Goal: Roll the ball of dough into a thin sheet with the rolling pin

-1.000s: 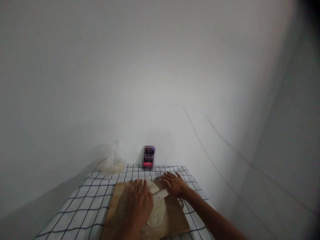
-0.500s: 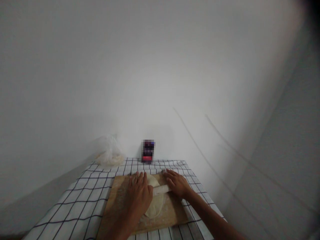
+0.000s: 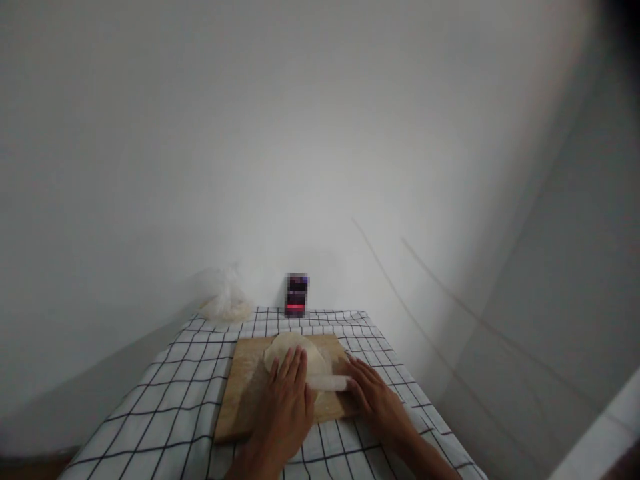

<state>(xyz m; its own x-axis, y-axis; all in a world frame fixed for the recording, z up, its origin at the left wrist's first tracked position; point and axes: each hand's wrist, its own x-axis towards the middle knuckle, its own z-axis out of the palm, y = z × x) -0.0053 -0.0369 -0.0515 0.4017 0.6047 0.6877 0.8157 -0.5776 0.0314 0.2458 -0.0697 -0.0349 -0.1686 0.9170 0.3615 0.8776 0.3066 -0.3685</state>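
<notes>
Both palms down on a rolling pin over flattened dough

Take the middle of the wooden board as the clock's centre, with twelve towards the wall. Furthest left, a white tablecloth (image 3: 150, 408) with dark checked lines spreads out at nine o'clock and continues beneath the board. At eleven, near the wall, sits a clear plastic bag (image 3: 227, 297), bunched at the top; something pale shows in its lower part. The wooden board (image 3: 244, 380) comes next, dusted with pale powder. The left hand (image 3: 287, 403) lies at six o'clock, back up, its fingers straight, slightly parted and unclenched, pointing to twelve over the dough (image 3: 290, 343). That pale, thin, rounded sheet reaches from the board's middle to its twelve o'clock edge, partly covered by the hand. Beyond it, also at twelve, a dark upright object (image 3: 297, 295) with a red band stands by the wall, its surface pixelated. The pale rolling pin (image 3: 329, 383) runs from the left hand towards three; its left end is hidden. At four, the right hand (image 3: 377, 400) covers the pin's right end, fingers long and uncurled; its underside is out of sight.
</notes>
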